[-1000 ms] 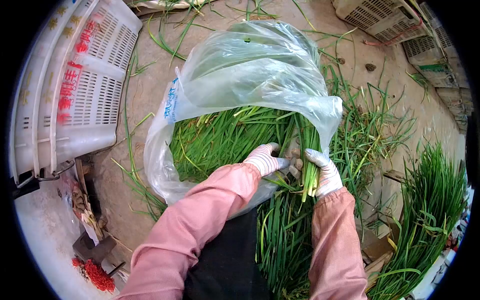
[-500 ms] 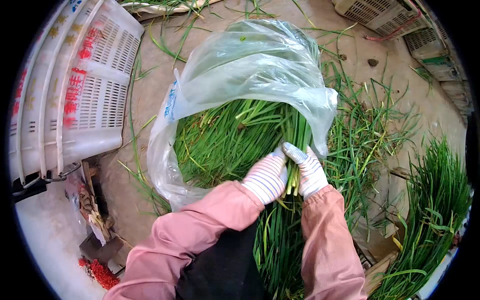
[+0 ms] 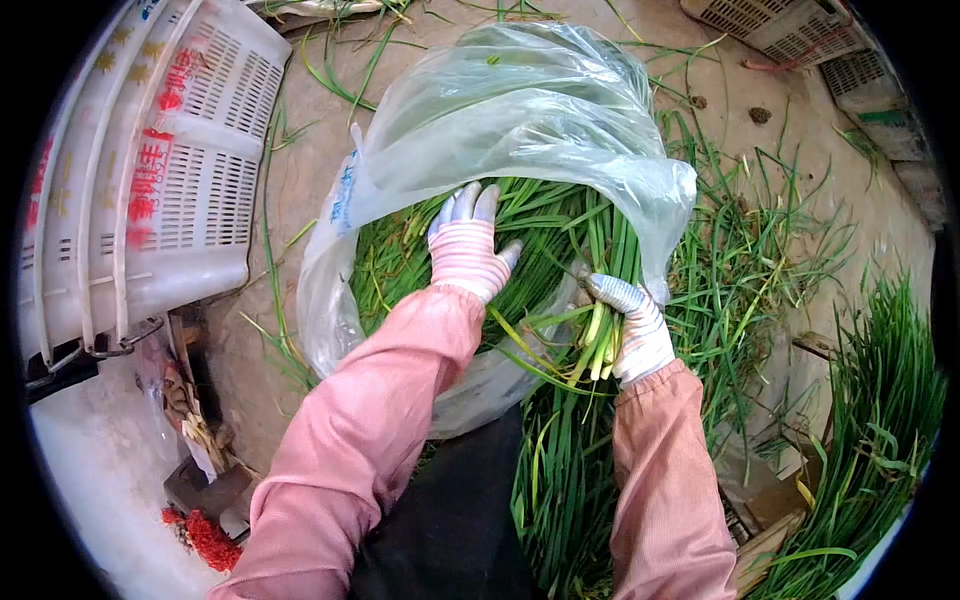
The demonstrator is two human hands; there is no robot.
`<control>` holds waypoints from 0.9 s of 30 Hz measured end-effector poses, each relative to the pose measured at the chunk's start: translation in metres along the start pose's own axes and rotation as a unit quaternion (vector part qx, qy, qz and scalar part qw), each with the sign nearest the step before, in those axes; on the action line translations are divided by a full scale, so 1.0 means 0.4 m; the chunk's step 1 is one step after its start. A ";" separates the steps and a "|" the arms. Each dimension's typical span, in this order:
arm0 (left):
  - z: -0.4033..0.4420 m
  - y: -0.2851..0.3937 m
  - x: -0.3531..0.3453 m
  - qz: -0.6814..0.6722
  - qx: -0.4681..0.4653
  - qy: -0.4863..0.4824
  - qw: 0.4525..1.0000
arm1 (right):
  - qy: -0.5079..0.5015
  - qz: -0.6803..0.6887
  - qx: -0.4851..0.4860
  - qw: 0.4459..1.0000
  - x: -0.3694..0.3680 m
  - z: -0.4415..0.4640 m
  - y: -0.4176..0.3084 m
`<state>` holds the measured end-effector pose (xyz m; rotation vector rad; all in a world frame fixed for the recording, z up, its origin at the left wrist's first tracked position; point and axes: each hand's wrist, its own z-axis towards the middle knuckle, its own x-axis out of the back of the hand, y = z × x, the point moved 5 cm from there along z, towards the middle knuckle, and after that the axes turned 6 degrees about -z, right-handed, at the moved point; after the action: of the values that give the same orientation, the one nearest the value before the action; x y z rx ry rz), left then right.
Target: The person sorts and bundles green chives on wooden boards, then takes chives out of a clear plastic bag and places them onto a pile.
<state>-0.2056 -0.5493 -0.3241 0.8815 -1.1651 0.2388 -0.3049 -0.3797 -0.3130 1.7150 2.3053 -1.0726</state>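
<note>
A clear plastic bag (image 3: 520, 150) lies with its mouth toward me, filled with long green Chinese chives (image 3: 385, 270). My left hand (image 3: 472, 240), in a striped glove, rests on the chives inside the mouth, its fingers spread. At the right side of the opening, my right hand (image 3: 638, 322) grips a bunch of chives (image 3: 598, 345), thumb across the stalks. The pale cut ends point toward me and the leaves run into the bag. Some yellowish leaves hang loose beside the bunch. More chives (image 3: 560, 480) lie below, between my forearms.
Stacked white plastic crates (image 3: 200, 170) with red lettering stand at the left. More crates (image 3: 780, 40) are at the upper right. Loose chive leaves (image 3: 740, 260) litter the floor right of the bag. A large pile of chives (image 3: 870, 400) sits at the far right, near a red bundle's opposite side.
My left hand has left the bunch and moved up and left onto the chives in the bag, fingers now spread. My right hand still holds the bunch, slightly farther right.
</note>
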 end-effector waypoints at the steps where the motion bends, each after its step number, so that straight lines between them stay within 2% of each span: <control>1: 0.012 -0.004 -0.013 0.054 0.003 0.003 0.999 | 0.002 0.024 -0.026 0.999 -0.001 -0.003 0.001; 5: 0.035 -0.002 -0.010 0.048 -0.043 -0.014 0.998 | 0.012 0.026 -0.036 0.999 0.013 -0.013 -0.010; 7: 0.048 0.012 0.019 0.022 0.024 -0.088 0.996 | -0.017 0.027 -0.007 0.999 0.003 -0.034 -0.038; 9: 0.034 0.019 0.046 0.012 -0.005 -0.061 0.998 | -0.030 0.008 -0.010 0.999 0.028 -0.023 -0.032; 11: 0.002 0.054 0.086 -0.060 -0.081 -0.019 0.995 | -0.032 -0.009 0.009 0.999 0.028 -0.021 -0.025; 13: -0.051 0.089 0.077 -0.122 -0.053 -0.060 0.989 | -0.033 -0.026 0.027 0.999 0.012 -0.018 -0.010; 15: -0.095 0.129 0.063 -0.187 -0.053 -0.046 0.980 | 0.016 -0.005 0.094 0.995 -0.004 -0.006 0.000; 16: -0.114 0.148 0.057 -0.195 -0.045 -0.058 0.978 | 0.044 0.008 0.056 0.997 -0.010 -0.008 0.010; 17: -0.128 0.168 0.057 -0.203 -0.037 -0.071 0.976 | 0.016 0.054 0.050 0.997 -0.015 0.005 0.026; 19: -0.145 0.191 0.055 -0.230 -0.002 -0.107 0.967 | -0.031 0.058 0.060 0.996 -0.019 0.020 0.041; 22: -0.141 0.215 0.061 -0.263 -0.046 -0.162 0.950 | -0.083 0.015 0.053 0.995 -0.012 0.038 0.043; 25: -0.150 0.217 0.092 -0.414 -0.110 -0.219 0.877 | -0.055 -0.024 0.019 0.998 0.025 0.030 0.010; 26: -0.162 0.180 0.080 -0.511 0.036 -0.318 0.798 | -0.027 -0.039 0.060 0.997 0.030 0.036 0.017; 27: -0.147 0.123 0.083 -0.429 -0.029 -0.252 0.867 | -0.063 -0.047 0.002 0.997 0.040 0.044 0.025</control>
<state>-0.1799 -0.4844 -0.2784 1.3681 -1.1222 -0.7978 -0.3080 -0.3754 -0.3381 1.5065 2.3274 -1.1657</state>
